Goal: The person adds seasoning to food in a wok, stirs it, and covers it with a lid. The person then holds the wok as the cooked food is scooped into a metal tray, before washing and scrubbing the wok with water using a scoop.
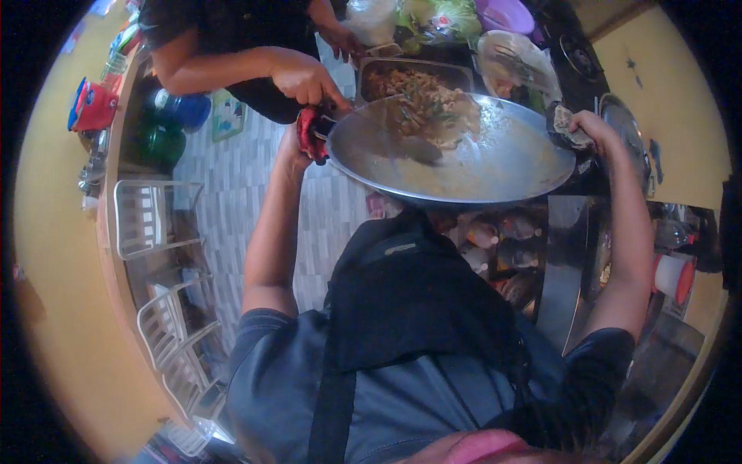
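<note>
A large metal wok [510, 158] hangs in front of me, tilted away over a rectangular metal tray [360, 83]. My left hand [292, 147] grips its left side through a red cloth [311, 133]. On the right rim, my right hand [593, 130] is closed around a dark and whitish cloth [568, 127]. Saucy cooked food with green pieces [425, 116] lies at the wok's far edge and continues into the tray. A dark rounded shape [423, 151], perhaps a ladle head, rests inside. Another person's hand [305, 77] is near the left handle; what it holds is unclear.
Beyond the wok are a plastic-covered container [516, 62], leafy greens [444, 17] and a purple basin [506, 14]. A burner [580, 56] sits far right. Bottles [483, 234] stand on a shelf below. White chairs [158, 219] line the left side, beside a tiled floor [255, 209].
</note>
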### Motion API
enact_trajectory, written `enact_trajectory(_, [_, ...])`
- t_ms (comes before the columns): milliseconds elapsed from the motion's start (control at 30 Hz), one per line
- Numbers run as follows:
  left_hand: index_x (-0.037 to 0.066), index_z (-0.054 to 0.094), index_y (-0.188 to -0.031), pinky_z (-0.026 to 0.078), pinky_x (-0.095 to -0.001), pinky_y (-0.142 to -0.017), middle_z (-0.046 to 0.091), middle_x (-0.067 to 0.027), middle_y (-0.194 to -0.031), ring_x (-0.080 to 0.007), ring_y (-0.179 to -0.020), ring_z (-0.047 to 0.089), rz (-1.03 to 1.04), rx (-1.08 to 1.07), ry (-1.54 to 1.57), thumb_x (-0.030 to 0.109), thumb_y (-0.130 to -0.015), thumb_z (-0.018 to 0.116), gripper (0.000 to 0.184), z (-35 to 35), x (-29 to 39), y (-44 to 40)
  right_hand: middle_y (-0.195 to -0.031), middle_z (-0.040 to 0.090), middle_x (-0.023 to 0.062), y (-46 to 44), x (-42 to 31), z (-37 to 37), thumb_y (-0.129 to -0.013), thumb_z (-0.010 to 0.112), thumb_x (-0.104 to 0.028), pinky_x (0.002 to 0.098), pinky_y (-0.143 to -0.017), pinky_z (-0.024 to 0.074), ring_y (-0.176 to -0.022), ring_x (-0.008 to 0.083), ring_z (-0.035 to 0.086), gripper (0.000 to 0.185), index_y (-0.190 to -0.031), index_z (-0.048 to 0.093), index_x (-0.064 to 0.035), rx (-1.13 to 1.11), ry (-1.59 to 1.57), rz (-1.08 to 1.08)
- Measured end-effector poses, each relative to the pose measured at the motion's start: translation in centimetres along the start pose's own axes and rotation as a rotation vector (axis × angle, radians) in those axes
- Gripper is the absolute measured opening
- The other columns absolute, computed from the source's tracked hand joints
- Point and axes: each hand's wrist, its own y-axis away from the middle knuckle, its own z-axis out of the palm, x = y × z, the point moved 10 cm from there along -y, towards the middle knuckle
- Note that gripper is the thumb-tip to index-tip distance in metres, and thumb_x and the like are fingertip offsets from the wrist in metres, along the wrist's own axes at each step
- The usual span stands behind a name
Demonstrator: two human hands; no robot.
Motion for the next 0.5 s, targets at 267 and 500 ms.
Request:
enact_trajectory(267, [0.0,0.053,-0.108,0.054,-0.0369,-0.073,0.062,-0.0123,-0.098,-0.023,-0.084,0.062,0.014,0.061,0.022,0.025,-0.092,0.041,0.031,-0.6,0.1,-0.3,-0.059,0.053,0.0037,4.3,-4.4,1.1,-0.06,0.055,-0.017,0.0315,-0.046,0.036,-0.049,0.0169,0.048,0.01,-0.057,0.05,-0.0087,-0.055,-0.06,-0.04])
enact_trajectory(500, [0.0,0.053,-0.104,0.052,-0.0369,-0.073,0.061,-0.0114,-0.094,-0.022,-0.081,0.061,0.01,0.105,0.072,0.018,-0.091,0.043,0.025,-2.2,0.0,0.5,-0.061,0.056,0.0046,2.0,-4.8,-0.5,-0.064,0.057,-0.019,0.0296,-0.048,0.0399,-0.053,0.0156,0.053,0.011,-0.062,0.053,-0.0091,-0.02,0.005,-0.086])
